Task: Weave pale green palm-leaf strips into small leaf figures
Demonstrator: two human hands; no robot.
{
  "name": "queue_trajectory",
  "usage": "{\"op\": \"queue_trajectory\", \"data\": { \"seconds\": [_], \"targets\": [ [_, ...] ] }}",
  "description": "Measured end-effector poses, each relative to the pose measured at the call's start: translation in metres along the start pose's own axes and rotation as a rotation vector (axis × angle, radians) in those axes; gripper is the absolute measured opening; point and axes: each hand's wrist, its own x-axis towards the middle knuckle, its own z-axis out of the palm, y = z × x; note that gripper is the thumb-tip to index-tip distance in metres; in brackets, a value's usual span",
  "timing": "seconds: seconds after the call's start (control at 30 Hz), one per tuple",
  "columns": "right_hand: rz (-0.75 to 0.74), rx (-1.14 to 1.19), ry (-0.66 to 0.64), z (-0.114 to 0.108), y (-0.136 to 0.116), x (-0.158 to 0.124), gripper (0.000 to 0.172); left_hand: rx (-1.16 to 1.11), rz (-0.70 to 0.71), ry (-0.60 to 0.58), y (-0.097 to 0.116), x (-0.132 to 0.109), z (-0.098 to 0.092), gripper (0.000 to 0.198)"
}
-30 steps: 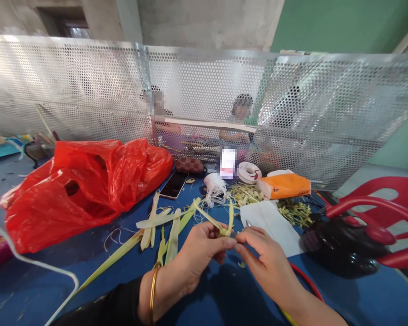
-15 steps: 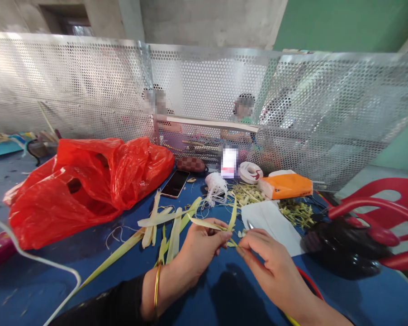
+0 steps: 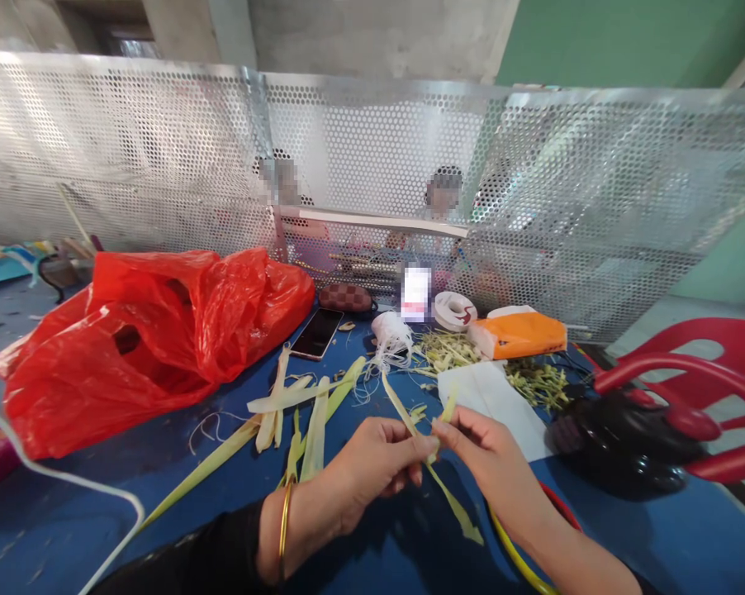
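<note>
Near the middle of the blue table [image 3: 372, 562], my left hand [image 3: 372, 463] pinches a pale yellow-green leaf strip [image 3: 457, 506] between thumb and fingers. One end slants up beyond the fingers; the other hangs toward the lower right. Close beside it, the thumb and index finger of my right hand [image 3: 487, 450] are closed on a short leaf piece [image 3: 450, 405], its tip pointing up. Whether both pieces are joined is hidden by my fingers. Flat leaf strips [image 3: 315, 434] lie crossed left of my hands, with one long leaf [image 3: 202, 464] reaching toward my left sleeve.
A red plastic bag [image 3: 162, 355] fills the left. Behind are a dark phone [image 3: 316, 333], checkered case [image 3: 346, 297], white thread [image 3: 391, 335], tape roll [image 3: 455, 311] and orange packet [image 3: 521, 334]. White paper [image 3: 496, 405] and a black, red-handled pot [image 3: 626, 454] stand right. A perforated metal screen [image 3: 372, 140] rises behind.
The strip in my left hand has turned, its lower end now hanging lower right. My right hand has moved up, closer to my left fingertips. A metallic tip seen at my right hand no longer shows.
</note>
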Motion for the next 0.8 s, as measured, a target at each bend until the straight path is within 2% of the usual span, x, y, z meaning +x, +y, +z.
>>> {"op": "queue_trajectory", "data": {
  "seconds": [0.17, 0.3, 0.37, 0.43, 0.47, 0.53, 0.6, 0.67, 0.73, 0.8],
  "targets": [
    [-0.026, -0.075, 0.039, 0.002, 0.006, 0.000, 0.033, 0.038, 0.056, -0.007, 0.000, -0.001, 0.005, 0.015],
    [-0.087, -0.225, 0.003, -0.001, 0.008, 0.004, 0.027, 0.054, 0.060, -0.020, -0.002, -0.003, 0.006, 0.011],
    [-0.189, -0.329, 0.102, -0.004, 0.009, 0.005, 0.020, 0.066, 0.027, -0.014, -0.004, -0.003, 0.007, 0.012],
    [-0.340, -0.439, 0.231, -0.007, 0.009, 0.005, 0.034, 0.096, 0.021, -0.013, -0.008, -0.002, 0.008, 0.014],
    [-0.413, -0.486, 0.240, -0.008, 0.008, 0.004, 0.036, 0.119, 0.036, -0.012, -0.009, -0.002, 0.008, 0.016],
    [-0.494, -0.526, 0.133, -0.008, 0.005, 0.002, 0.022, 0.172, 0.064, -0.010, -0.012, -0.001, 0.008, 0.019],
    [-0.458, -0.477, 0.001, -0.006, 0.002, 0.000, 0.004, 0.215, 0.078, -0.003, -0.013, 0.000, 0.008, 0.021],
    [-0.340, -0.388, -0.064, -0.003, -0.002, -0.002, 0.008, 0.233, 0.076, 0.003, -0.014, 0.000, 0.009, 0.022],
    [-0.216, -0.314, -0.082, 0.000, -0.005, -0.003, 0.012, 0.231, 0.062, 0.000, -0.015, 0.000, 0.009, 0.020],
    [-0.153, -0.273, -0.077, 0.001, -0.006, -0.003, 0.014, 0.218, 0.058, -0.011, -0.015, 0.001, 0.009, 0.019]
  ]
}}
